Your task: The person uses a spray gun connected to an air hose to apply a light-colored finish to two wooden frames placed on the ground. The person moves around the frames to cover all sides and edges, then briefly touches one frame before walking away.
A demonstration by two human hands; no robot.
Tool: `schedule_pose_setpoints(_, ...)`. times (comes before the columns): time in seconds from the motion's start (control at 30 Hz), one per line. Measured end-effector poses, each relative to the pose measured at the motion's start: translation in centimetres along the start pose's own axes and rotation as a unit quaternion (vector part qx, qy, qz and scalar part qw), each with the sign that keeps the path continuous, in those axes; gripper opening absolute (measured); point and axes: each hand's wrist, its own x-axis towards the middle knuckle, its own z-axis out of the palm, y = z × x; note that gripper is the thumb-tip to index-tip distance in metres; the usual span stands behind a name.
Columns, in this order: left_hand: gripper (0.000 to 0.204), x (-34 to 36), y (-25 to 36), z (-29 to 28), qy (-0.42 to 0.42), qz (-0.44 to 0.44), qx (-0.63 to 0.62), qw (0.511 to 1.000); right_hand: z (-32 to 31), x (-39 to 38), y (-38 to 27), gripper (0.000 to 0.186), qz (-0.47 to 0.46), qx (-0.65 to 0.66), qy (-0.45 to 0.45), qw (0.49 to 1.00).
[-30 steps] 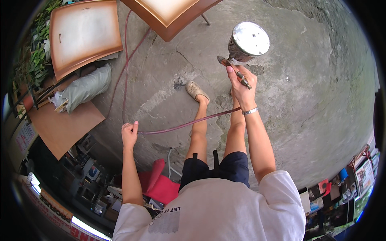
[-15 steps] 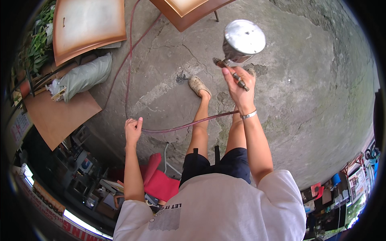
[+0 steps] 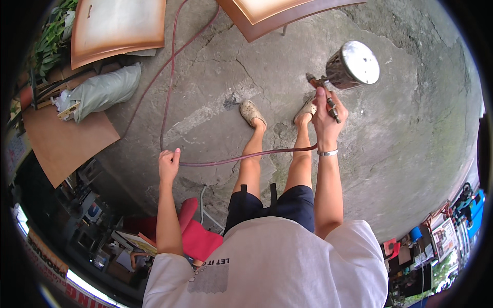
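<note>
My right hand (image 3: 330, 119) grips a metal spray gun (image 3: 323, 84) with a silver cup (image 3: 353, 64) on it, held out over the floor to the right of centre. A red-brown hose (image 3: 241, 158) runs from beneath that hand across my legs to my left hand (image 3: 168, 165), whose fingers are closed round it. From there the hose loops up the floor toward the top of the view. My feet, in beige clogs (image 3: 252, 112), stand on cracked concrete.
Panels with sprayed brown borders (image 3: 117, 28) lie at the upper left, and another (image 3: 267, 25) stands on legs at the top. A wrapped bundle (image 3: 102, 95) lies by a brown board (image 3: 67, 141). Red cushioned furniture (image 3: 200, 236) and clutter stand near me; more clutter (image 3: 441, 238) lines the right edge.
The panels and bundle have shifted up and somewhat sideways in view. My right hand and spray gun have moved right, the cup tilting more. My left hand has risen slightly, still on the hose.
</note>
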Motion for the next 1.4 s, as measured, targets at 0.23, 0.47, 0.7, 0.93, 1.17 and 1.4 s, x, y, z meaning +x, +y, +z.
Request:
schedule_pose_setpoints(0.23,0.051,0.8,-2.0,-1.9,-0.009,0.033,0.013,0.999,1.7,-5.0,-4.9,0.022,-0.040,-0.019,-0.125,0.991)
schedule_pose_setpoints(0.47,0.049,3.5,2.7,-1.1,-0.025,0.030,-0.001,0.999,0.1,3.7,-3.8,0.034,-0.015,-0.081,-0.061,0.995)
schedule_pose_setpoints(0.7,0.048,6.4,10.5,3.0,-0.078,0.010,-0.072,0.994,-5.4,16.5,-1.6,0.046,-0.007,-0.120,0.000,0.993)
schedule_pose_setpoints(0.93,0.049,10.0,18.9,7.2,-0.180,0.007,-0.089,0.980,-10.1,28.4,0.7,0.047,-0.006,-0.102,0.079,0.992)
schedule_pose_setpoints(1.17,0.042,11.4,22.4,10.2,-0.261,-0.059,-0.031,0.963,-14.2,32.7,-1.7,0.044,-0.005,-0.088,0.133,0.987)
schedule_pose_setpoints(1.4,0.042,13.5,25.9,10.8,-0.360,-0.086,-0.033,0.928,-16.0,23.8,-9.2,0.050,0.017,0.101,0.009,0.995)
